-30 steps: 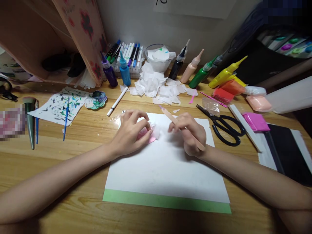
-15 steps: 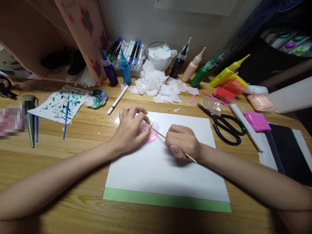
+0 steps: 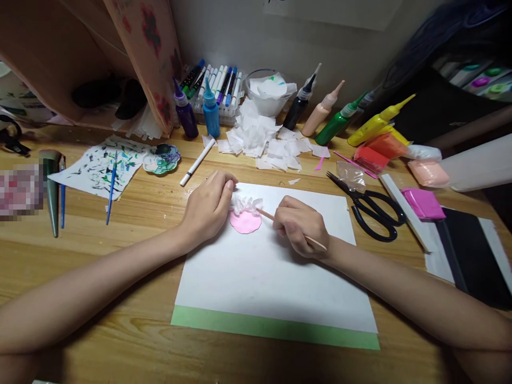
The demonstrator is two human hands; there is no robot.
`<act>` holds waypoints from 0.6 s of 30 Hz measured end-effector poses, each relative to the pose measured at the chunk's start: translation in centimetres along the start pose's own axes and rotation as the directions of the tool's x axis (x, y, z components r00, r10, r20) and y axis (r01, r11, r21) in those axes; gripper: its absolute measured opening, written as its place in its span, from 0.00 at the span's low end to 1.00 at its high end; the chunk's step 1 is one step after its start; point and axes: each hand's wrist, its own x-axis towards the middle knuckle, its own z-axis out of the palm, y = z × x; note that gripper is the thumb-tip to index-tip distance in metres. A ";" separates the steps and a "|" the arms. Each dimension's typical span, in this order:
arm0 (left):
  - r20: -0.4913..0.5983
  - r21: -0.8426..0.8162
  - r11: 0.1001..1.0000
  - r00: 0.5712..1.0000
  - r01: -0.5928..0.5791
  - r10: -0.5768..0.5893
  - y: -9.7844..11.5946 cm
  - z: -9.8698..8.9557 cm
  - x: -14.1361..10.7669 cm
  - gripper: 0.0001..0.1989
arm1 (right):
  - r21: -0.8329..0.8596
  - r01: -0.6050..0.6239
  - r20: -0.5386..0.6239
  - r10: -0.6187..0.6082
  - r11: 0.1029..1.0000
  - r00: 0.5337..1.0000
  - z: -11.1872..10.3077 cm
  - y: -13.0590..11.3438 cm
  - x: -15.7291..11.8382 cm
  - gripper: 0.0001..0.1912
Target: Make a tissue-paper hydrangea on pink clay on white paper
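Near white paper's (image 3: 276, 290) far edge: crinkly white tissue (image 3: 248, 205) on a round pink piece (image 3: 246, 223).
Thin brown wooden stick (image 3: 316, 244) in right hand (image 3: 301, 226), fingers curled tight; left hand (image 3: 208, 207): fingers bent, hold unclear.

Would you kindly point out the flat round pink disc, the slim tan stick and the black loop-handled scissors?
Flat round pink disc (image 3: 245, 223): head view, on its bare lower part.
Slim tan stick (image 3: 316, 243): head view, on its rear part.
Black loop-handled scissors (image 3: 357, 196): head view, around the pivot.
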 end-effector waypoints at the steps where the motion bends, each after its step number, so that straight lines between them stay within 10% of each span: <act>1: 0.001 0.009 1.000 1.000 0.000 0.000 0.0 0.0 0.0 0.14 | 0.018 -0.038 -0.022 0.038 0.999 0.999 0.0 -0.1 0.2 0.20; 13: 0.031 0.076 0.997 0.999 0.015 -0.017 0.3 -0.3 0.0 0.15 | 0.083 -0.608 0.101 0.600 0.790 0.794 0.0 0.0 7.5 0.30; 18: 0.046 0.097 0.995 0.999 0.012 -0.016 0.2 -0.3 0.0 0.15 | 0.145 -0.535 0.082 0.529 0.832 0.845 -0.2 0.1 6.5 0.30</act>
